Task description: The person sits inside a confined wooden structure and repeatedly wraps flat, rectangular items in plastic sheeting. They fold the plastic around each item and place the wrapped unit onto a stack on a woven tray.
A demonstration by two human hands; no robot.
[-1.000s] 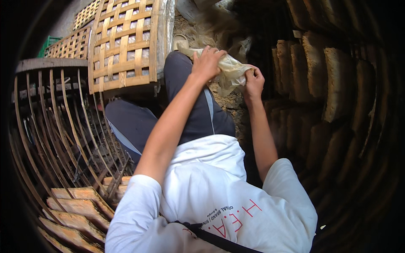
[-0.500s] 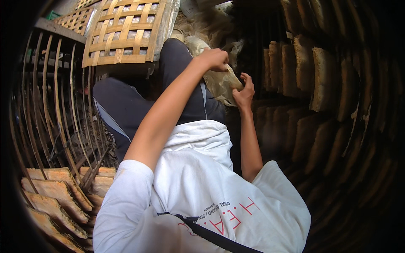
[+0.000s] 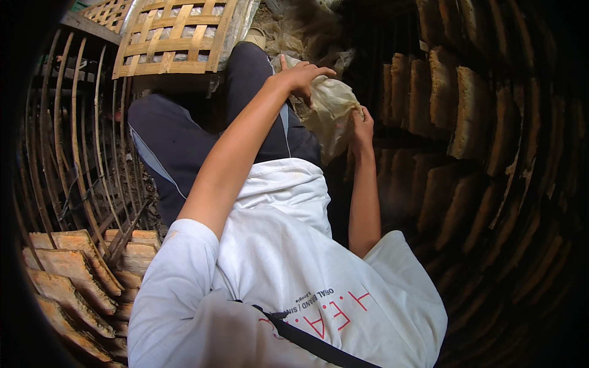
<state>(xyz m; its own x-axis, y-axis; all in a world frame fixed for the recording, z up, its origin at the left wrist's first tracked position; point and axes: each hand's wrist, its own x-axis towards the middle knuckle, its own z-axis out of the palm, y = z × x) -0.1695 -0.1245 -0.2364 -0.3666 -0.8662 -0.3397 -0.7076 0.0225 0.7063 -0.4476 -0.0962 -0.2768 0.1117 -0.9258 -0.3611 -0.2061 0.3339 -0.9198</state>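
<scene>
A crumpled, translucent, yellowish plastic sheet [image 3: 334, 113] hangs beside the dark trousers [image 3: 245, 83]; the right hand [image 3: 363, 127] pinches its edge, while the left hand [image 3: 299, 78] spreads loosely open against it.

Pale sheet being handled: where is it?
Head view, upper centre: the pale sheet is between the left hand and right hand, which pinches its edge.

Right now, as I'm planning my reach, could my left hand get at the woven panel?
Probably, though not straight across: the dark-trousered knee lies between the left hand and the woven panel, so it may need to pass over.
</scene>
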